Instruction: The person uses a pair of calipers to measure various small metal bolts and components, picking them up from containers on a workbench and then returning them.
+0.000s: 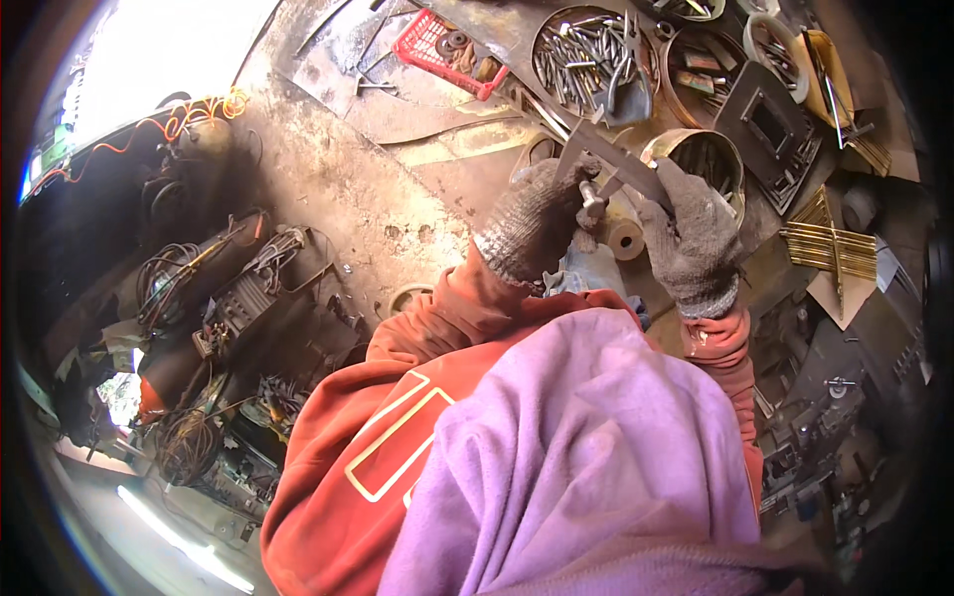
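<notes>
My left hand (535, 221), in a grey knitted work glove, is closed around a small shiny metal piece (590, 202) that looks like a bolt or pin. Opposite it, my gloved right hand (698, 236) grips a dark vernier caliper (628, 165) by its beam. The caliper's jaws point toward my left hand and lie right beside the metal piece. Whether they touch it, I cannot tell. Just below the hands is a round tan roll or ring (624, 239), partly hidden by the glove.
Beyond my hands stand a round tray of metal bits (535, 62) with pliers, a red plastic basket (399, 48) and a tin (737, 159). A dark plate with a rectangular opening (740, 109) leans at right, near brass-coloured rods (805, 244). Cables and machinery (243, 303) line the left.
</notes>
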{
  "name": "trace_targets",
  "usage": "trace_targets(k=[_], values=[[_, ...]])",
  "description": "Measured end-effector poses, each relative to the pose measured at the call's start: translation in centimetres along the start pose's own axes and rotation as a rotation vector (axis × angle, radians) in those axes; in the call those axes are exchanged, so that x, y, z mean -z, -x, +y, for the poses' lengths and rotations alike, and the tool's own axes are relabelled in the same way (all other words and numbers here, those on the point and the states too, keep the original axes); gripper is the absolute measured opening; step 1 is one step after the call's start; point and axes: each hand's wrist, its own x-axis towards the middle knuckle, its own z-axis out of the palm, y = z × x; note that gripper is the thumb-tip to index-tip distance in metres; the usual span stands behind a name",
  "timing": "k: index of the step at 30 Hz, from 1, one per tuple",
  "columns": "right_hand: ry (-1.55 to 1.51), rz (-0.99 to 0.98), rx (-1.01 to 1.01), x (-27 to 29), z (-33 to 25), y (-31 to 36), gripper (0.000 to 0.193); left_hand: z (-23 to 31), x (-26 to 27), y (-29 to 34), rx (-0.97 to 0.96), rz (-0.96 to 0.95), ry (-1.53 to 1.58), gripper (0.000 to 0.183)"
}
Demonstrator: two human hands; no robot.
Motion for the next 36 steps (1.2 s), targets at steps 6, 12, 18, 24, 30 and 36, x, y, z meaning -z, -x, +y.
trace_targets(k=[6, 12, 18, 24, 30, 36], values=[[-0.015, 0.017, 0.017, -1.5, 0.6, -2.2, 0.040, 1.3, 1.2, -1.6, 0.605, 0.041, 1.600, 0.028], [-0.009, 0.012, 0.006, -2.6, 1.8, -3.2, 0.037, 0.7, 1.9, -1.5, 0.655, 0.047, 1.680, 0.035], [-0.061, -0.072, -0.034, -3.2, 2.3, -3.4, 0.038, 1.0, 1.6, -1.0, 0.723, 0.137, 1.683, 0.040], [-0.074, -0.103, -0.003, -3.9, 2.9, -3.1, 0.037, -0.7, 1.1, -0.2, 0.802, 0.052, 1.772, 0.046], [-0.009, -0.119, 0.010, -4.4, 3.4, -2.8, 0.032, -1.4, 0.6, 0.2, 0.808, 0.055, 1.877, 0.046], [-0.046, -0.143, 0.006, -4.4, 3.8, -2.7, 0.027, 0.4, 1.0, -0.5, 0.843, 0.116, 1.810, 0.045]])
